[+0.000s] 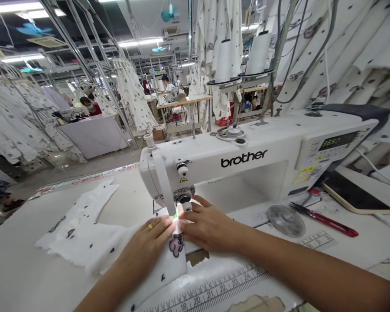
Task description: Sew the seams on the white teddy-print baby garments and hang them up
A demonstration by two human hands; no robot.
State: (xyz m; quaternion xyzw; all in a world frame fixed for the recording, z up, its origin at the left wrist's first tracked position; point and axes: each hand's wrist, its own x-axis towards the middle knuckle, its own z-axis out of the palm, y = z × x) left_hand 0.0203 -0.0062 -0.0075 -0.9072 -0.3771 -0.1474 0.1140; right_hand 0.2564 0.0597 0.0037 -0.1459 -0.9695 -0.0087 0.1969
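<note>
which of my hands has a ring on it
Your left hand, lying on the printed fabric: it wears a gold-coloured ring, while no ring shows on your right hand.

Long white fluorescent tubes (141, 42) light a dark ceiling (112, 17) fitted with turquoise-bladed fans (35, 30), slanting silver metal poles (59, 27) stand at left, and a light-wood-topped table (185, 101) and a pale, flat-fronted workbench (94, 136) occupy the grey floor (112, 159) in the middle distance.
</note>
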